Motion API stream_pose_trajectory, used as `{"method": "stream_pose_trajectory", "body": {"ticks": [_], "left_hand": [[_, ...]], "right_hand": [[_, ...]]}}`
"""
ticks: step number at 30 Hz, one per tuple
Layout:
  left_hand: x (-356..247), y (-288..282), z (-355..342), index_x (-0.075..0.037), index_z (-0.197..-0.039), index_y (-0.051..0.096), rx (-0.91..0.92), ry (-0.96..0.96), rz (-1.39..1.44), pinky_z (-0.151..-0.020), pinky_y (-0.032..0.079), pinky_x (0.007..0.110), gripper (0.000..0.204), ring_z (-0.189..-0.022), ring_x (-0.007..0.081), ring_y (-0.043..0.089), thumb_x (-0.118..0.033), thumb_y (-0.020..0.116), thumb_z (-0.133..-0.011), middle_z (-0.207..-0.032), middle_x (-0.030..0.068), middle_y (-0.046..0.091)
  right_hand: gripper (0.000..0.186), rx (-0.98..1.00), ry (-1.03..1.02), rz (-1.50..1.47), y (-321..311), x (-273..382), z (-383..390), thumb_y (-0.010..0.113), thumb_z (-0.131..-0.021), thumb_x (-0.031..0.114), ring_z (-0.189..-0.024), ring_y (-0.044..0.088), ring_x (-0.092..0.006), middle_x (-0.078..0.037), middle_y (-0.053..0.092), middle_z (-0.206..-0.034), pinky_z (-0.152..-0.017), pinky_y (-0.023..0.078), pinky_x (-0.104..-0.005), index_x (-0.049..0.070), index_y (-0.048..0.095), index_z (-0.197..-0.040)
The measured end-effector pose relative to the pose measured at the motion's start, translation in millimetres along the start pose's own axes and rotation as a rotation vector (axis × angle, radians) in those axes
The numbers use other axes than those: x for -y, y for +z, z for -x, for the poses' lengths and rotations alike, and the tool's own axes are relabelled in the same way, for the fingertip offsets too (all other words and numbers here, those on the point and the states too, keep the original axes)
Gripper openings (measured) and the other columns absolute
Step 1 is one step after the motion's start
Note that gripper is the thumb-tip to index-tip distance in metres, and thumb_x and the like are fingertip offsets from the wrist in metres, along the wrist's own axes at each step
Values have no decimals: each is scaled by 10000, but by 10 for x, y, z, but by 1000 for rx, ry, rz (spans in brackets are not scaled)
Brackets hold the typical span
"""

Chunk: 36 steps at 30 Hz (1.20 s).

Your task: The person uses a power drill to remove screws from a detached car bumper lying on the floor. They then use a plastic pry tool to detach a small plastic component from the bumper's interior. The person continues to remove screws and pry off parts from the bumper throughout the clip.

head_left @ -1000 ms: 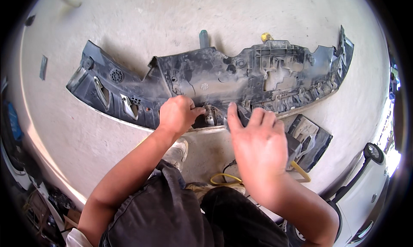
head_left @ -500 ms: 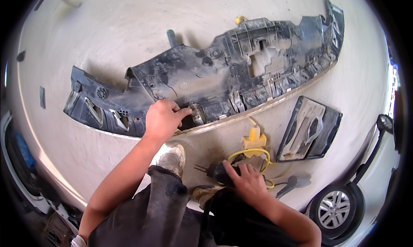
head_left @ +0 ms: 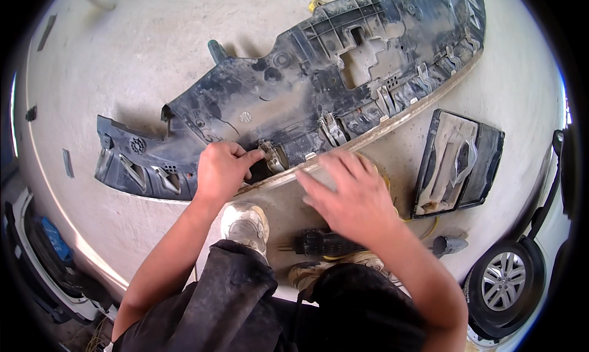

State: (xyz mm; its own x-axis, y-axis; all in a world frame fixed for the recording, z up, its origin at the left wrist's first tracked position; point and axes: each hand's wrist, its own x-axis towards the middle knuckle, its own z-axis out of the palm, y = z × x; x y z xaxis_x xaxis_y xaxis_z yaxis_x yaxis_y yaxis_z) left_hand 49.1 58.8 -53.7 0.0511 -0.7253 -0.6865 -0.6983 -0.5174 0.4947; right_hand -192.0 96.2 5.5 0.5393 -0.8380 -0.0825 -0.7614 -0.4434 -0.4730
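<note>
A long, dirty black plastic car panel (head_left: 294, 97), like a bumper's underside, lies on the floor across the view. My left hand (head_left: 222, 171) is closed at its near edge, thumb and fingers pinched beside a tarnished metal clip (head_left: 274, 157). Whatever sits between those fingertips is hidden. My right hand (head_left: 353, 195) is open in the air over the near edge, fingers apart and slightly blurred, holding nothing. Below it, a black hand tool (head_left: 325, 243) with thin metal prongs lies on the floor by my shoes. The right hand hides most of the yellow cable.
A black-framed rectangular piece (head_left: 457, 165) lies to the right, with a grey cylindrical object (head_left: 450, 246) nearer me. A car wheel (head_left: 504, 282) stands at the lower right. My left shoe (head_left: 245, 223) is close to the panel. Dark scraps (head_left: 67, 163) lie far left.
My right hand has left the black tool and risen up and forward toward the panel's edge. My left hand stays by the same clip. The view has shifted somewhat.
</note>
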Motion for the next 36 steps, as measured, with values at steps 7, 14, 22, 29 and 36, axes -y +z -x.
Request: {"method": "stream_pose_trajectory", "body": {"ticks": [7, 14, 22, 29, 36], "left_hand": [[-7, -18, -3, 20, -695, 732, -4, 45, -33, -512, 486, 327, 342, -463, 170, 604, -280, 812, -840, -548, 103, 653], [10, -11, -6, 23, -679, 720, -2, 38, 1, -473, 448, 304, 340, -444, 117, 554, -258, 814, -847, -533, 82, 638], [3, -30, -14, 15, -704, 742, 17, 22, -24, -533, 506, 342, 345, -475, 205, 635, -296, 810, -837, -560, 118, 664], [-7, -33, -12, 16, -695, 736, 18, 18, -15, -532, 504, 341, 354, -475, 208, 637, -299, 808, -838, -554, 117, 660], [40, 8, -27, 15, -686, 727, -5, 51, -2, -475, 447, 307, 326, -443, 120, 561, -257, 814, -845, -532, 83, 642]], "right_hand": [[510, 280, 11, 25, 135, -209, -405, 722, -865, 418, -1079, 592, -277, -98, 609, -1074, -994, 472, -414, 211, 657, -1326], [538, 464, -39, 140, 136, -315, -583, 620, -929, 514, -1094, 605, -288, -111, 623, -1074, -997, 488, -402, 289, 593, -1417], [510, 507, -87, 167, 116, -344, -675, 612, -940, 529, -1109, 640, -296, -146, 661, -1122, -963, 511, -418, 268, 619, -1378], [489, 528, -141, 188, 155, -374, -749, 588, -960, 519, -1034, 678, -282, -141, 681, -1084, -861, 542, -398, 279, 607, -1386], [482, 634, -121, 249, 182, -402, -823, 593, -949, 495, -970, 683, -273, -100, 690, -1005, -832, 552, -404, 359, 582, -1411]]}}
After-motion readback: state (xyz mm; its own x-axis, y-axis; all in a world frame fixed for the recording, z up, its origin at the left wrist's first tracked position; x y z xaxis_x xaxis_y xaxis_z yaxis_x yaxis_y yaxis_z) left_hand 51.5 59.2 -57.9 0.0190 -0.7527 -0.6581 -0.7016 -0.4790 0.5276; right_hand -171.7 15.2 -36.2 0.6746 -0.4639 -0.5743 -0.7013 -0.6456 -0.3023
